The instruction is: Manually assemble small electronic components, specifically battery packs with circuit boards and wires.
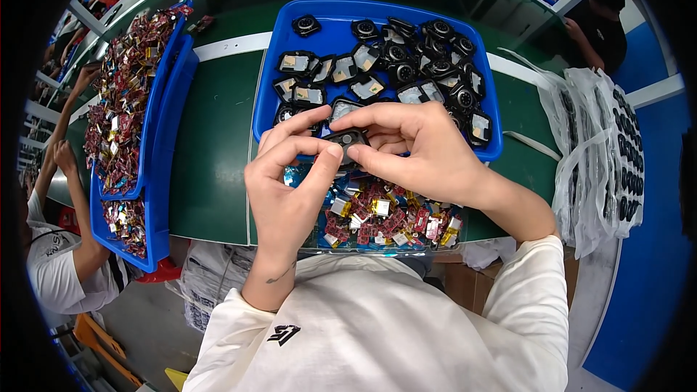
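Between my two hands I hold a black smartwatch case, with a small round spot on its upward face. My left hand pinches it from the left with thumb and fingers. From the right, my right hand grips it, the thumb pressed on its face. Just beyond my fingers lies a blue tray of black watch cases, some showing round backs, others flat silvery inner sides. Below my hands, a heap of red circuit boards with small silver-and-yellow batteries sits at the table's near edge.
To the left, stacked blue bins brim with red boards and batteries. White plastic-wrapped trays of black parts stand at the right. The green table meets a conveyor-like dark green surface. Other people work at left and far right.
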Demonstrator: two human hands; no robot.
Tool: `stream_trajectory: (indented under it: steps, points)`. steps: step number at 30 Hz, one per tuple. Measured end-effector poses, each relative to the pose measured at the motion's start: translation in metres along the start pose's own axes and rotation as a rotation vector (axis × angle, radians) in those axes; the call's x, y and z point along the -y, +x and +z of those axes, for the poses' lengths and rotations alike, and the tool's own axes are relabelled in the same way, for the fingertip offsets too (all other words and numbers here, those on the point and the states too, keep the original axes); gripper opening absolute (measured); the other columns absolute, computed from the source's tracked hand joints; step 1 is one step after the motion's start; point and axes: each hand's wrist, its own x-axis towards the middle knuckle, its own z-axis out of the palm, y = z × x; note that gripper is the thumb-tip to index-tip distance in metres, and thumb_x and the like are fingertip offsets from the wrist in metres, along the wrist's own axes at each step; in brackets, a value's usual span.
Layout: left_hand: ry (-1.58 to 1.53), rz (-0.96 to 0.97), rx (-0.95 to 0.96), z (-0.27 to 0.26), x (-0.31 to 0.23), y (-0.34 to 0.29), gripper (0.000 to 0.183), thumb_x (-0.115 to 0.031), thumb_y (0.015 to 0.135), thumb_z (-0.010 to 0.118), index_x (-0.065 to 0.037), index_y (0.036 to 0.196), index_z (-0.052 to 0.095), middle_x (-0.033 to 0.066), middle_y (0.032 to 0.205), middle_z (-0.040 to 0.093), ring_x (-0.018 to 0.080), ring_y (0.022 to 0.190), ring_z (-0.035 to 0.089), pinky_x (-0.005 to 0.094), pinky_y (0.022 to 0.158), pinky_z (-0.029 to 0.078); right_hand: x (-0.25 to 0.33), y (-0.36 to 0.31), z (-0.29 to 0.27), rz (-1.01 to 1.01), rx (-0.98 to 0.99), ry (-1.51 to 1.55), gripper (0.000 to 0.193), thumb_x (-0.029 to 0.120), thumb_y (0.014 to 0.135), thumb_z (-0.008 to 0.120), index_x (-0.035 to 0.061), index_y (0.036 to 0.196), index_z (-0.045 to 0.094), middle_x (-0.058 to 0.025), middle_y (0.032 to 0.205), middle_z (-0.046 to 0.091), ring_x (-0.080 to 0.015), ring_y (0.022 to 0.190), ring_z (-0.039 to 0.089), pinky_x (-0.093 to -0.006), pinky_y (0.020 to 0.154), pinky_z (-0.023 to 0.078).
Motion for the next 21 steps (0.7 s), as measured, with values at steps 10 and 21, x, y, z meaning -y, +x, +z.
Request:
stream_trajectory:
  steps: [10, 21]
  points:
    - [0.096, 0.08, -0.081, 0.005, -0.002, -0.002, 0.005, -0.002, 0.071, 0.071, -0.001, 0.072, 0.066, 0.0114, 0.103, 0.069, 0.0205, 0.093, 0.058, 0.0322, 0.083, 0.045, -0.007, -0.002, 0.007, -0.112, -0.056, -0.028, 0.021, 0.005, 0.085, 0.062, -0.005, 0.103, 0.064, -0.0129, 0.074, 0.067, -0.0099, 0.066, 0.063, -0.0239, 0.059, 0.051]
    - [0.145, 0.245, -0.116, 0.007, -0.01, -0.015, 0.015, 0.0, 0.074, 0.073, 0.001, 0.088, 0.071, 0.0135, 0.099, 0.069, 0.0179, 0.083, 0.063, 0.0292, 0.076, 0.049, -0.004, -0.002, 0.006, -0.213, -0.113, 0.071, 0.018, 0.001, 0.086, 0.063, -0.0043, 0.103, 0.066, -0.0102, 0.091, 0.068, -0.0104, 0.082, 0.066, -0.0225, 0.072, 0.055]
